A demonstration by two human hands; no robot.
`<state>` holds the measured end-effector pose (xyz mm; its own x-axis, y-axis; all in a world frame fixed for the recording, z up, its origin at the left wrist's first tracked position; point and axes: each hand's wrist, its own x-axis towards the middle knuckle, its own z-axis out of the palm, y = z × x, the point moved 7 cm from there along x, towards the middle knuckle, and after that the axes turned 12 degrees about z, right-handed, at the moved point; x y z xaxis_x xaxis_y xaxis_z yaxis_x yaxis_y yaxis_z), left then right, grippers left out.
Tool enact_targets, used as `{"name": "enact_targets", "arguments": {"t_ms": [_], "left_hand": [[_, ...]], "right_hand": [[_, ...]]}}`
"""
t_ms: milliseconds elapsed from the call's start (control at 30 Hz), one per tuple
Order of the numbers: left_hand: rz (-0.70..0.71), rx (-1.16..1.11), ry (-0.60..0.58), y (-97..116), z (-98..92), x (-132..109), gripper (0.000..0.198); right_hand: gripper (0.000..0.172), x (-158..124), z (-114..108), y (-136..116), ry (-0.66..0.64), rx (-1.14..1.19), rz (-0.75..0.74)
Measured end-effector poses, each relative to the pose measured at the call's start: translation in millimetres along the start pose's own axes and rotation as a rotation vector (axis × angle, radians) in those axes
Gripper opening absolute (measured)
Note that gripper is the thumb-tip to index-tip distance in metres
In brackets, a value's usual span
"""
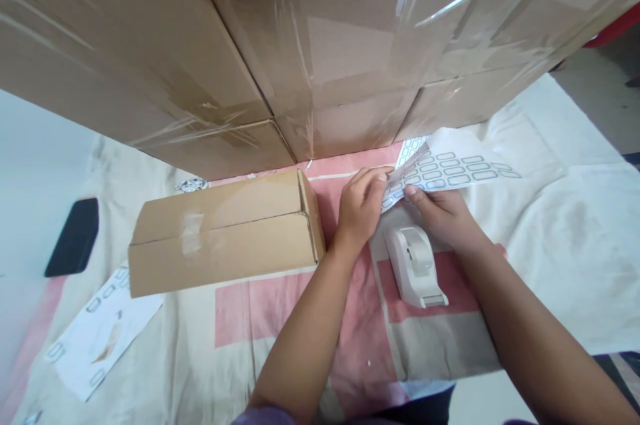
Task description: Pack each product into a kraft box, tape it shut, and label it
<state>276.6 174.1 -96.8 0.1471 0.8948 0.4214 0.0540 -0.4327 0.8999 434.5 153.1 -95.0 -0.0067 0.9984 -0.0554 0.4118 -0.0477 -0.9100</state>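
Both of my hands grip a sheet of paper (450, 171) printed with rows of blue-outlined rounded rectangles. My left hand (361, 201) pinches its left edge, where a strip of the sheet is folded or lifted. My right hand (445, 215) holds the lower edge, thumb on top and the other fingers hidden beneath. Just below the sheet, between my forearms, stands a white tape dispenser (413, 265) with a roll of clear tape. To the left of my left hand lies a closed brown cardboard box (225, 231) with a piece of clear tape across its seam.
Large cardboard cartons (320, 45) wrapped in clear film form a wall behind the work area. At the left lie a black phone-like slab (73, 237) and another printed sheet (107, 331), partly under the box. A pink and cream cloth (270, 311) covers the surface.
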Motion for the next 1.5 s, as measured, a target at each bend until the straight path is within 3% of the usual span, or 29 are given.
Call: {"name": "enact_targets", "arguments": {"t_ms": [67,167,333,533,800,900,1000,1100,1333,1500], "left_hand": [[0.047,0.015,-0.03,5.4,2.2,1.3,0.026],[0.069,0.047,-0.01,7.7,3.6,2.0,0.036],[-0.048,0.033,0.188,-10.1,-6.5,-0.7,0.016],[-0.138,-0.106,0.335,-20.6,-15.2,-4.0,0.02],[-0.154,-0.136,0.356,-17.7,-15.8,-2.5,0.031],[-0.135,-0.152,0.37,-18.6,-15.4,-2.4,0.032],[-0.125,-0.161,0.367,-18.9,-14.7,-2.4,0.032],[-0.118,-0.166,0.355,-18.2,-13.7,-2.3,0.033],[-0.108,-0.156,0.35,-15.3,-12.7,-1.5,0.037],[-0.078,-0.17,0.35,-15.3,-12.3,-0.9,0.037]], "right_hand": [[0.037,-0.1,-2.4,1.0,0.031,-0.003,-0.003],[0.036,0.8,-6.7,4.6,0.072,0.0,0.011],[0.031,1.8,-2.2,5.8,0.024,0.002,0.012],[0.031,2.9,-13.0,4.7,0.059,0.121,0.047],[0.033,14.4,-57.6,30.1,0.313,0.542,0.307],[0.021,15.9,-54.2,35.1,0.287,0.673,0.453],[0.028,17.1,-47.7,36.1,0.229,0.756,0.529],[0.037,17.6,-47.0,38.1,0.253,0.777,0.559],[0.032,17.4,-46.1,37.8,0.306,0.732,0.566],[0.042,15.9,-47.6,36.4,0.308,0.657,0.568]]}}
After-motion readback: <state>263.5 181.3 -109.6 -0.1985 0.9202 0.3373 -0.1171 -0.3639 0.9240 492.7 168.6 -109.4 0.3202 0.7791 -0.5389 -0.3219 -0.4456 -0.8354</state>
